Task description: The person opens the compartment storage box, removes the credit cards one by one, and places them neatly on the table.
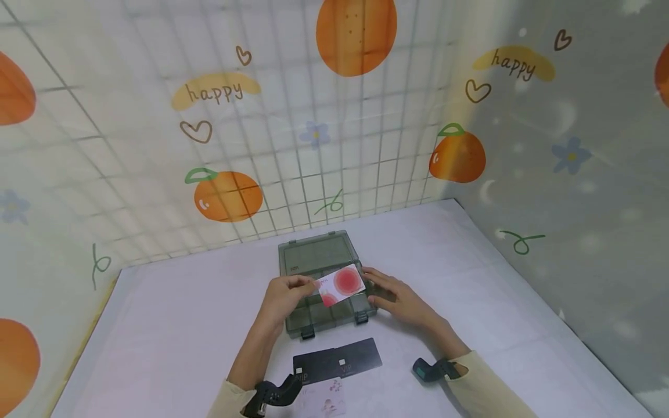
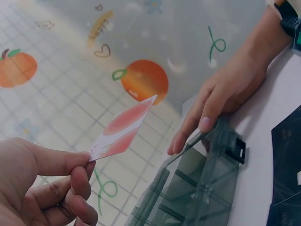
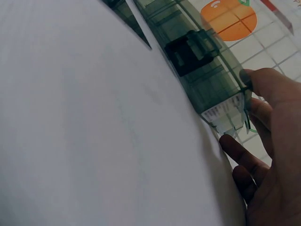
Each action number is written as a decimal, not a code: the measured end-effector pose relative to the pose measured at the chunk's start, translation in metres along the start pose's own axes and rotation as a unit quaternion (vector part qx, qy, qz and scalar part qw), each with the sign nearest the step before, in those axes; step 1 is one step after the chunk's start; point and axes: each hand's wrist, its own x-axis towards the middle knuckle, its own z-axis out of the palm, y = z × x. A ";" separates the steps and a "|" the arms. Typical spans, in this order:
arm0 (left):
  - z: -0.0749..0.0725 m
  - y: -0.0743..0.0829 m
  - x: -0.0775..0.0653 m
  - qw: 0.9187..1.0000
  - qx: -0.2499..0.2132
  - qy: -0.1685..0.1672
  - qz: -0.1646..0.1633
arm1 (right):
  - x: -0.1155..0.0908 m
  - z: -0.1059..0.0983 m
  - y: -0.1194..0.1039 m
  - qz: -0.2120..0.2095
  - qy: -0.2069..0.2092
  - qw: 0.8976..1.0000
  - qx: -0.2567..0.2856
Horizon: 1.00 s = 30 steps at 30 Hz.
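Between thumb and fingertips, my left hand point(image 1: 281, 299) pinches the left end of a white card point(image 1: 341, 284) printed with red circles. The card is held tilted over a dark green translucent compartment box point(image 1: 330, 313), which lies on the table with its lid point(image 1: 317, 253) folded back. At the box's right side is my right hand point(image 1: 402, 299), its fingers spread along the rim. The right wrist view shows the thumb point(image 3: 268, 84) at the box's upper edge and other fingers near its lower corner. Black latches point(image 1: 362, 317) sit along the box's front.
Two dark cards point(image 1: 360, 357) marked VIP lie in front of the box, with a pale pink flowered card point(image 1: 324, 399) nearer to me. A patterned curtain point(image 1: 292, 116) stands behind the white table point(image 1: 183, 313) and along its sides.
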 end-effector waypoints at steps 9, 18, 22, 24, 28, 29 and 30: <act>0.006 -0.007 -0.023 1.000 0.004 -0.017 -0.006 | 0.000 0.001 0.001 0.003 -0.007 1.000 -0.009; 0.013 -0.014 -0.038 1.000 0.006 -0.023 -0.010 | 0.000 0.002 0.000 0.008 -0.007 1.000 -0.009; 0.016 -0.018 -0.043 0.999 -0.002 -0.032 -0.007 | 0.000 0.001 -0.001 0.009 -0.007 1.000 -0.002; 0.018 -0.021 -0.046 0.999 -0.005 -0.034 -0.006 | 0.000 0.001 -0.001 0.005 -0.007 1.000 -0.001; 0.020 -0.026 -0.050 0.999 -0.008 -0.041 -0.009 | 0.001 0.002 0.001 0.005 -0.009 1.000 -0.003; 0.020 -0.028 -0.051 0.999 -0.007 -0.043 -0.008 | 0.001 0.002 0.002 0.004 -0.009 1.000 -0.004; 0.020 -0.029 -0.052 0.999 -0.008 -0.046 -0.008 | 0.002 0.002 0.003 0.005 -0.009 1.000 -0.004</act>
